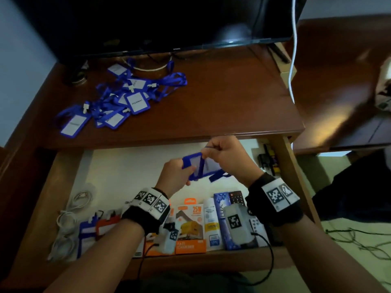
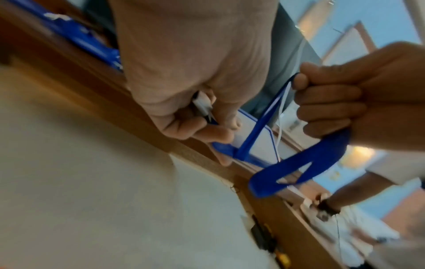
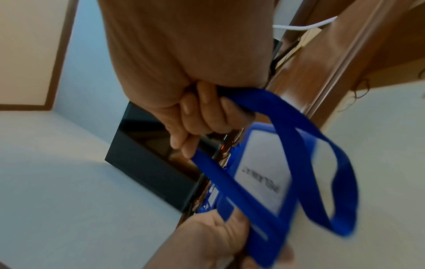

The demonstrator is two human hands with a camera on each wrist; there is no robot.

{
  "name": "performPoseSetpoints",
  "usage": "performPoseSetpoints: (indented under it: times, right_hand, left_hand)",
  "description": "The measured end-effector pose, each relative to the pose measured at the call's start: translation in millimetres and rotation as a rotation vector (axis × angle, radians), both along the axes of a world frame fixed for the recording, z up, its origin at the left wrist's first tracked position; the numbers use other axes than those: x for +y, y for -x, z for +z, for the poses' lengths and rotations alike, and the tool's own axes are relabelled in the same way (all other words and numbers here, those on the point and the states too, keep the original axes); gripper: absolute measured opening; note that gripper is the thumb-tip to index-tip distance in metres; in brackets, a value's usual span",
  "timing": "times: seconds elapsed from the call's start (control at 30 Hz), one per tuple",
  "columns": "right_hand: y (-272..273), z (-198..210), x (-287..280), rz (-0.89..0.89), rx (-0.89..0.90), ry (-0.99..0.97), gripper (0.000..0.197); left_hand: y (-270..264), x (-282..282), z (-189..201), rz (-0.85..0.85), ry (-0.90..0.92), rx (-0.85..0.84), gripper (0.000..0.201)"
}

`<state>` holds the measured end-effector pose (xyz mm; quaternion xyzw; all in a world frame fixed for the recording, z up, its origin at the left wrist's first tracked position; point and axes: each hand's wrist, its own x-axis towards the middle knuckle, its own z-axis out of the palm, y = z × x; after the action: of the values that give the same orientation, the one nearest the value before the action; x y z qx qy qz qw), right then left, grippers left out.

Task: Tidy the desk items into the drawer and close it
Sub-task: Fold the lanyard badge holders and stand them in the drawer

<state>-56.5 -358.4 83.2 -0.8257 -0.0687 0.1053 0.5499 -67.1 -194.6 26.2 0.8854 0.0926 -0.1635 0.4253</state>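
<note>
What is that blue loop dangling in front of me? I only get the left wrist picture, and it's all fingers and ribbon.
Observer: It is the blue lanyard of a badge holder; the head view shows both hands holding it above the open drawer.
Operator: Is anything printed on it?
Observer: Yes, the right wrist view shows dark lettering on its white card, too blurred to read.
Operator: Which hand has the ribbon?
Observer: The right hand grips the lanyard; the left hand pinches the holder's edge.
Operator: Are there more of them?
Observer: Yes, a pile of blue badges lies on the desk top.
</note>
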Motion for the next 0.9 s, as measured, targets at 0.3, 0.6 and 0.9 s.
performPoseSetpoints:
  times: [0.3, 0.6, 0.9]
  right_hand:
    - [3, -22, -18, 0.027, 0.097, 0.059, 0.02]
    - [6, -48, -15, -0.001, 0.229, -0.322, 0.048]
    - [20, -87, 17, 0.005, 0.479, -0.502, 0.041]
  left_hand:
    - [3, 10, 31, -0.693, -0.405, 0.112, 0.009]
    - [3, 42, 50, -0.379, 0.599, 0.134, 0.019]
    - [-3, 33, 42, 0.224, 0.784, -0.062, 0.016]
